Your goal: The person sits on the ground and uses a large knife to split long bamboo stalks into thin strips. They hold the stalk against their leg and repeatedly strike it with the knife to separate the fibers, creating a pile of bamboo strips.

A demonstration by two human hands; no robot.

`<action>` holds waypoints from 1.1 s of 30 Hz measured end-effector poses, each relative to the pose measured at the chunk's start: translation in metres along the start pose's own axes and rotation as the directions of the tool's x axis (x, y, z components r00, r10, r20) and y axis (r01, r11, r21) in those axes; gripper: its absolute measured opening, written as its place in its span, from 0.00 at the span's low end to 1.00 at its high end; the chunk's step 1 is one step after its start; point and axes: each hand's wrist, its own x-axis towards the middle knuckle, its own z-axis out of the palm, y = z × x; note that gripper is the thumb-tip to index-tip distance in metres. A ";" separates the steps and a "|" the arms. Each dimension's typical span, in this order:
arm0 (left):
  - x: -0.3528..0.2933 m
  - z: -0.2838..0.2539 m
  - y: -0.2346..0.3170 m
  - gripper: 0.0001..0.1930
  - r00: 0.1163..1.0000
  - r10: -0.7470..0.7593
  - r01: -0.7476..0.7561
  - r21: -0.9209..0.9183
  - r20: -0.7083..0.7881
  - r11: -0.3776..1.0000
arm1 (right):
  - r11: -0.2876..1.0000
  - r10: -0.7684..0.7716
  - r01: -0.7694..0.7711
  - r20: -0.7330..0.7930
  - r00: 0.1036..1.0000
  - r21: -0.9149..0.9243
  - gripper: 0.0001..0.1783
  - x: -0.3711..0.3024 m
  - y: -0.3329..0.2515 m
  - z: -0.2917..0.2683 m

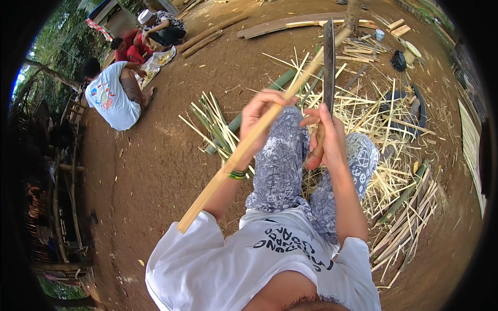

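Note:
A long pale split bamboo strip (pixel 217 182) runs diagonally across my front, from beside my left shoulder up to the top right. My left hand (pixel 259 115) is closed around its middle. In my right hand (pixel 333 136) is the wooden handle of a machete (pixel 329 67), its dark blade pointing up and away. Some fingers of that hand look loosely curled, with the thumb along the handle. The far part of the strip passes close to the blade; whether they touch I cannot tell. Both hands are above my patterned trousers (pixel 280 166).
Bamboo shavings (pixel 358 116) litter the ground ahead and right. A green bamboo pole (pixel 233 124) lies ahead. Thin strips (pixel 407 223) are piled at the right. A tree trunk (pixel 353 15) stands ahead near planks (pixel 290 23). Several people (pixel 116 96) sit or crouch at the far left.

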 end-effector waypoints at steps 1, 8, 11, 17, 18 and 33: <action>-0.009 0.006 -0.003 0.08 0.998 -0.040 0.039 0.030 0.047 0.999 | 1.000 -0.017 0.016 -0.034 0.999 -0.022 0.32 0.004 0.000 0.003; -0.029 0.034 0.002 0.24 0.900 -0.350 0.344 0.070 0.259 0.936 | 0.976 -0.186 0.207 -0.255 0.949 0.061 0.13 0.017 -0.002 -0.030; -0.042 0.050 -0.004 0.32 0.789 -0.558 0.614 -0.292 0.259 0.733 | 0.963 -0.259 0.270 -0.292 0.921 -0.003 0.13 0.014 -0.015 -0.048; -0.078 0.045 0.008 0.37 0.477 -0.741 0.862 -0.417 0.473 0.289 | 0.935 -0.343 0.274 -0.388 0.856 -0.224 0.13 0.010 -0.041 -0.092; -0.084 0.043 0.006 0.36 0.453 -0.731 0.878 -0.396 0.510 0.268 | 0.924 -0.373 0.298 -0.385 0.844 -0.242 0.13 0.011 -0.043 -0.101; -0.109 0.097 -0.027 0.25 0.235 -0.795 0.951 -0.300 0.559 0.070 | 0.738 -0.358 -0.076 -0.484 0.798 -0.671 0.19 -0.075 -0.068 -0.166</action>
